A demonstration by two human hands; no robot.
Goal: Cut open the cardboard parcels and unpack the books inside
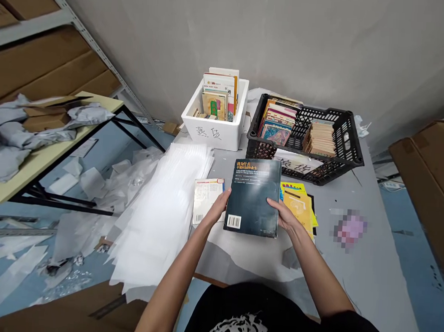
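Note:
I hold a dark teal book [253, 195] with its back cover up, a barcode at its lower left corner. My left hand [217, 208] grips its left edge and my right hand [284, 216] grips its right edge. The book hovers over the grey table [366, 265]. Under it on the left lies a white and red book [205, 199]; on the right lies a yellow book [299, 207] on top of others.
A stack of white foam sheets [162, 217] lies left of my hands. Behind stand a white foam box [214, 114] and a black plastic crate [306, 136], both holding books. A yellow side table [30, 164] with grey mailers is at left. Cardboard boxes [427, 183] are on the right.

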